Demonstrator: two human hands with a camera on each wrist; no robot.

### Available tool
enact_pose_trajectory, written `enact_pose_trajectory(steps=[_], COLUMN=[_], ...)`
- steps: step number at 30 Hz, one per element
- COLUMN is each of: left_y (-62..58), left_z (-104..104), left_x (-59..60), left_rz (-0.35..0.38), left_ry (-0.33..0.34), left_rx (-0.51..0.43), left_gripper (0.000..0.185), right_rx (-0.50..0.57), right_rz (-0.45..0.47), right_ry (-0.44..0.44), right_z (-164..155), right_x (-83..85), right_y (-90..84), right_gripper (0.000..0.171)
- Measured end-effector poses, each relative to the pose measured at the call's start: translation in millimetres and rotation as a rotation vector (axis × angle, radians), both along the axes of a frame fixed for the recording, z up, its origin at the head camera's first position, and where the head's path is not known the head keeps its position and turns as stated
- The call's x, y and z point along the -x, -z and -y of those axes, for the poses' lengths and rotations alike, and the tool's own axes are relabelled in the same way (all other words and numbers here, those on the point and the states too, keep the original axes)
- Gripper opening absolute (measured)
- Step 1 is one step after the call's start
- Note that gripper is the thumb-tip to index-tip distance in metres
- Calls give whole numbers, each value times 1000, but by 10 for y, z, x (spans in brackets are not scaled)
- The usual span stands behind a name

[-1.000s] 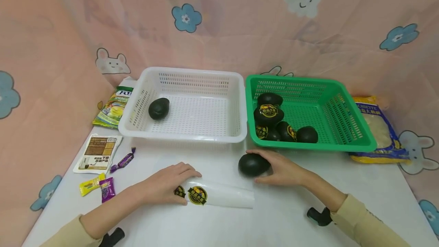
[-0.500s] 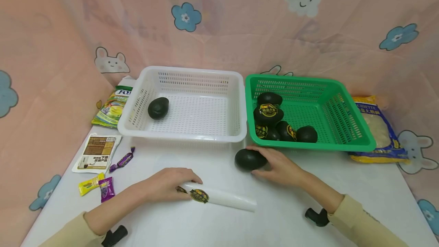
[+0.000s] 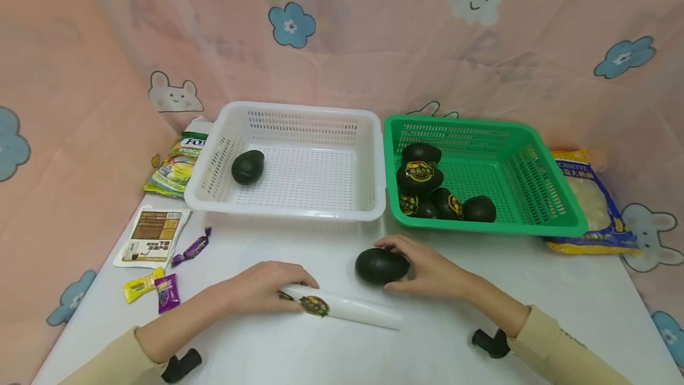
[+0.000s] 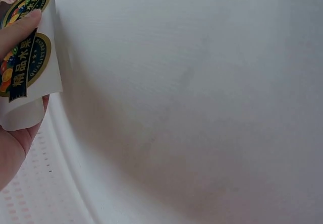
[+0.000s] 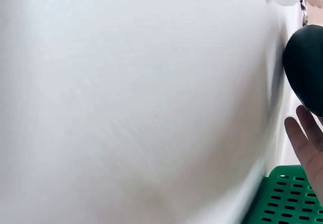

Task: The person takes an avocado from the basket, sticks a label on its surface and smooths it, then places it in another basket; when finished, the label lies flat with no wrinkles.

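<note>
My right hand [image 3: 422,266] curls round a dark green avocado [image 3: 380,265] lying on the white table [image 3: 534,302], just in front of the green basket [image 3: 540,195]. The right wrist view catches the avocado [image 5: 306,67] at its right edge, with a fingertip [image 5: 303,138] beside it. My left hand [image 3: 262,287] grips one end of a white sheet of stickers [image 3: 342,309], which lies half rolled on the table. Round gold and black stickers [image 4: 22,65] show on the sheet under my fingers in the left wrist view.
A white basket [image 3: 369,153] holds one avocado [image 3: 248,167]. Several avocados [image 3: 427,186], some stickered, lie in the green basket. Snack packets [image 3: 176,165] and sweets [image 3: 155,284] lie at the left, a yellow and blue bag [image 3: 593,201] at the right. Pink cloth walls surround the table.
My right hand has drawn the avocado left and nearer to me, away from the green basket. My left hand has rolled the sticker sheet up narrower.
</note>
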State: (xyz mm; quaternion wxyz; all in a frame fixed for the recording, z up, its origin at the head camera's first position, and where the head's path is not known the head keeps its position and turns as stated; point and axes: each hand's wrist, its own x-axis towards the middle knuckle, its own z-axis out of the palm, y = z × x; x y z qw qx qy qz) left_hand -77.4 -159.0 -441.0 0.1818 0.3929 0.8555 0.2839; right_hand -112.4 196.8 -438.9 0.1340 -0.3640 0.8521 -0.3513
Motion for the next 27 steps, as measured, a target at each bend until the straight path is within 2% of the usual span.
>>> enact_pose_trajectory(steps=[4,6,8,10,14,17,20,23,27], left_y=[2,0,-12,-39,-107,-155,-200,-225,-220], left_z=[-16,-27,-47,-77,-170,-260,-340,-389,-416], left_x=[8,17,27,41,77,103,116,121,117], left_rz=[37,75,143,225,338,378,433,498,578], left_ry=[4,6,-1,-14,-39,-44,-47,-50,-51], left_rx=[-30,-68,-118,-171,-227,-232,-229,-220,-208], left_gripper=[33,33,33,33,34,35,36,35,37], right_rx=[-41,-49,-15,64,215,194,134,137,217], right_rz=[6,-22,-80,-157,-287,-367,-441,-441,-358], right_ry=[17,25,23,7,-83,-121,-102,-82,-95], right_z=[4,9,31,82,267,400,470,486,479], right_x=[12,14,-2,-41,-189,-308,-391,-433,-465], right_y=[-47,-67,-100,-152,-310,-395,-422,-411,-370], right_gripper=[75,75,69,59,34,25,22,20,21])
